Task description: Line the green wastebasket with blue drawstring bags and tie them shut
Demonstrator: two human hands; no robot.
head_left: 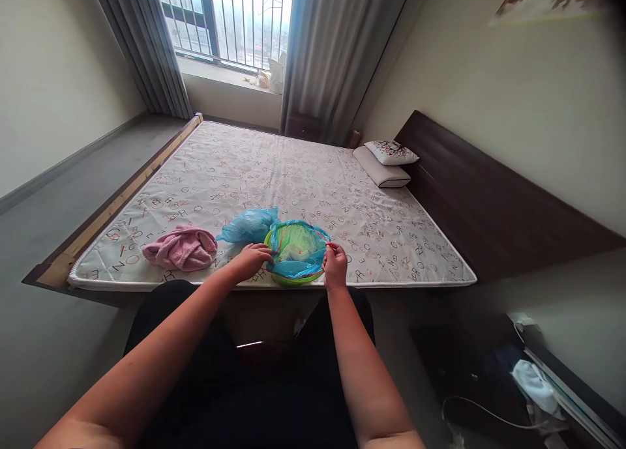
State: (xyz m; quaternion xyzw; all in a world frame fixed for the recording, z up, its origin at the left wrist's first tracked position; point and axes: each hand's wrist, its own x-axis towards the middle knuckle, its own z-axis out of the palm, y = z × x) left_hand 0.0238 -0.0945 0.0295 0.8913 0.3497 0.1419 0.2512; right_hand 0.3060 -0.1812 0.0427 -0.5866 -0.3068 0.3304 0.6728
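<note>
A green plastic basket (292, 280) stands on the near edge of the mattress, with a blue plastic drawstring bag (299, 267) draped inside it and over its rim. The bag's red drawstring (319, 234) stretches toward my right hand (335, 265), which pinches it at the right side of the rim. My left hand (252, 261) rests at the basket's left rim, fingers stretched out over the edge of the bag; its thumb is hidden. Pale, crumpled plastic (299, 248) shows inside the basket. Just behind my left hand lies a blue plastic bag (248, 225), bunched up.
A pink towel (180, 248) lies crumpled to the left on the letter-printed mattress (254, 169). Two pillows (391, 152) sit by the dark headboard (489, 195). At lower right, a dark nightstand (440, 358) holds a cable and a white item (535, 385).
</note>
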